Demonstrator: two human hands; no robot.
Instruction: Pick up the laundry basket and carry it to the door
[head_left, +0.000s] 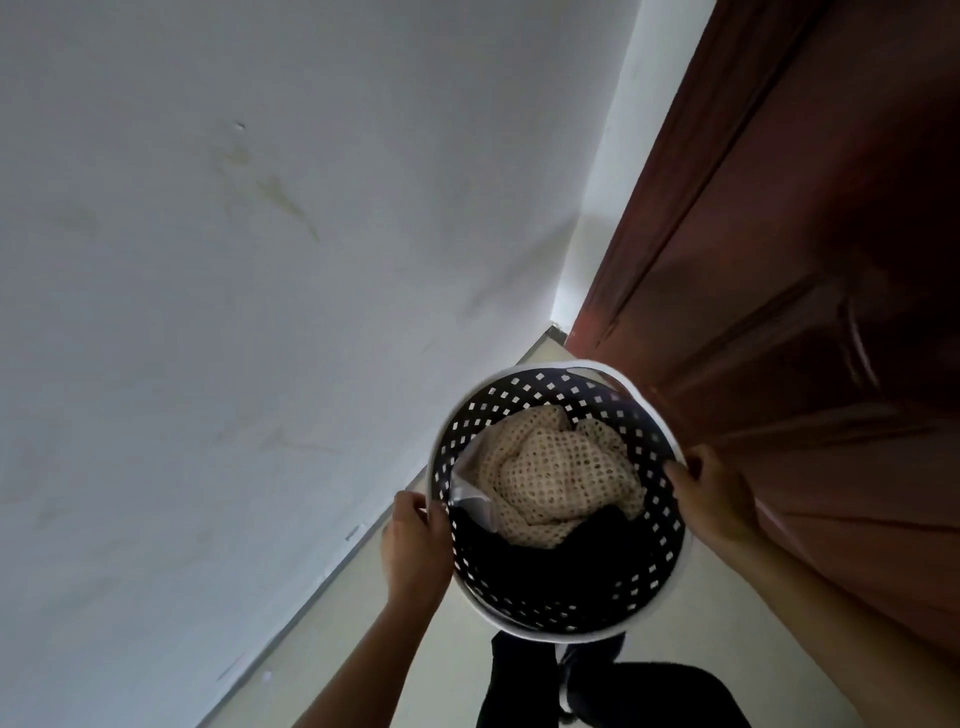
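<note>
Left hand (413, 545) and right hand (714, 499) grip opposite sides of the laundry basket (670, 577) rim. It holds a cream mesh cloth (558, 480), just beside the brown door (810, 291).

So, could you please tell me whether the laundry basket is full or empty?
Partly full: the laundry basket holds a cream mesh cloth and a dark garment, with perforated wall showing above them.
</note>
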